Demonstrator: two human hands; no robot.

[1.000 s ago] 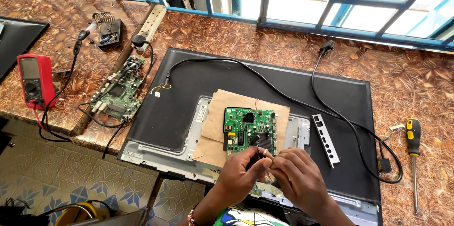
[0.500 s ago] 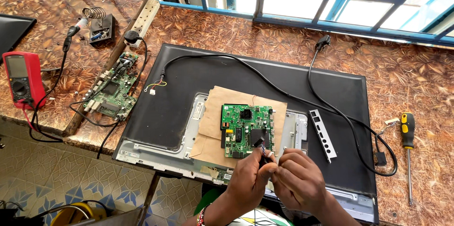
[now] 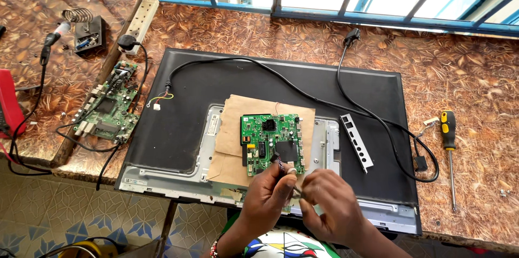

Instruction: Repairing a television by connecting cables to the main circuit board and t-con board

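Pinching a thin cable point(image 3: 281, 165) together, left hand point(image 3: 266, 196) and right hand point(image 3: 331, 206) meet over the green board point(image 3: 272, 142) (lying on cardboard point(image 3: 238, 128)).

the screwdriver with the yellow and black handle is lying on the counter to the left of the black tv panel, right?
Not quite. The head view shows the screwdriver with the yellow and black handle lying on the counter to the right of the black TV panel, not the left. The loose green circuit board is what lies on the left.
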